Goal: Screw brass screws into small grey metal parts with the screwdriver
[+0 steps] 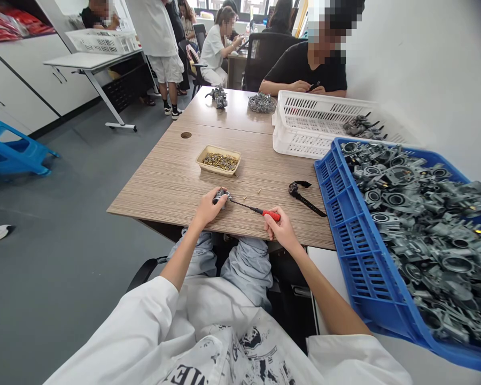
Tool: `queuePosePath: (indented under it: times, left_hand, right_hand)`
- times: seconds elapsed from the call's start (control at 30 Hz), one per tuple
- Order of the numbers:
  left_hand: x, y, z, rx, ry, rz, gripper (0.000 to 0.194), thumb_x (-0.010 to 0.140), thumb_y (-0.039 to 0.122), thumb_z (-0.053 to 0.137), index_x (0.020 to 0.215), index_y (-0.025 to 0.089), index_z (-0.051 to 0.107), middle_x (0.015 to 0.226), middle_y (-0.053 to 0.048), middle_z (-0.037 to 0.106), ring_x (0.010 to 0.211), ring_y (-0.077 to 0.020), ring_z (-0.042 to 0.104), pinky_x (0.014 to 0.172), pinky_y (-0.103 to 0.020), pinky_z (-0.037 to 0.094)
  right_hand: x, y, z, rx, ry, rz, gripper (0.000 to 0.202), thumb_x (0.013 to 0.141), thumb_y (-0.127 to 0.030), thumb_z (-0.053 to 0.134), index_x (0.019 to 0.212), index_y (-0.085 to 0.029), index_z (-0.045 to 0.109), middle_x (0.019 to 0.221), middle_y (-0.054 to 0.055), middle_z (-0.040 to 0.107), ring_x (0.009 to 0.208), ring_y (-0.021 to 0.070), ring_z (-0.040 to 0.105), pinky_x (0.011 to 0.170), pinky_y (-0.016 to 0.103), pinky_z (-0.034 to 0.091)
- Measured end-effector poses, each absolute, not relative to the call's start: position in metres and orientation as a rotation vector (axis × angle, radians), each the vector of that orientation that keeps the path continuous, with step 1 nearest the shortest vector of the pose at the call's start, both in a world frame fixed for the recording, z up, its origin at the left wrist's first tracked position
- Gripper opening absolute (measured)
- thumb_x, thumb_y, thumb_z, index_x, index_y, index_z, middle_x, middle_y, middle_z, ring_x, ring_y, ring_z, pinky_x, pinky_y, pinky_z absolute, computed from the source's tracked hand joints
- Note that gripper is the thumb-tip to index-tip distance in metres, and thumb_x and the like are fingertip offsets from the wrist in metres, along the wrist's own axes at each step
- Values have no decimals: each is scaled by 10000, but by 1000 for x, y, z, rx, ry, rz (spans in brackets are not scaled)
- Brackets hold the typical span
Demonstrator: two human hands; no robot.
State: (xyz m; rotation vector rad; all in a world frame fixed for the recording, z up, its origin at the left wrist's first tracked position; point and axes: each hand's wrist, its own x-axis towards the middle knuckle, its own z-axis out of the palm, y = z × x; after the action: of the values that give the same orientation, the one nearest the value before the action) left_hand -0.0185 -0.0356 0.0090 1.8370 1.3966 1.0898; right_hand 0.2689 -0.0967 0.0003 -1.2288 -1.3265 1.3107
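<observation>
Near the front edge of the wooden table, my left hand grips a small grey metal casting, much of it covered by my fingers. My right hand is closed around the red handle of a screwdriver. Its thin dark shaft points left, and the tip meets the right side of the casting; whether it sits in a hole or screw I cannot make out. Just beyond lies a cream tray filled with small brass-coloured pieces. Two loose brass pieces lie on the tabletop close to the shaft.
A black wristwatch lies to the right. Beside it stands a blue crate heaped with grey castings. Behind are a white crate, a pile of small metal parts and a metal assembly. A person in black sits across the table.
</observation>
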Motion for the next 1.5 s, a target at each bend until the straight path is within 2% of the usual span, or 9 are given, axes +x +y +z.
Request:
queuePosePath:
  times: [0.4, 1.5]
  left_hand:
    - [-18, -37, 11, 1839, 1396, 1080, 375, 1017, 479, 505, 1197, 209, 693, 1181, -78, 774, 1108, -245, 704, 1025, -351, 525]
    - [-18, -36, 11, 1829, 1392, 1076, 389, 1020, 495, 502, 1198, 206, 692, 1175, -88, 774, 1097, -251, 706, 1020, -365, 525]
  right_hand:
    - [269, -97, 1, -1239, -1344, 1288, 416, 924, -605, 689, 992, -270, 452, 640, -72, 630, 382, 103, 481, 341, 201, 425]
    - [270, -97, 1, -1217, -1361, 1290, 394, 946, -586, 683, 994, -265, 461, 645, -71, 629, 396, 100, 485, 350, 205, 439]
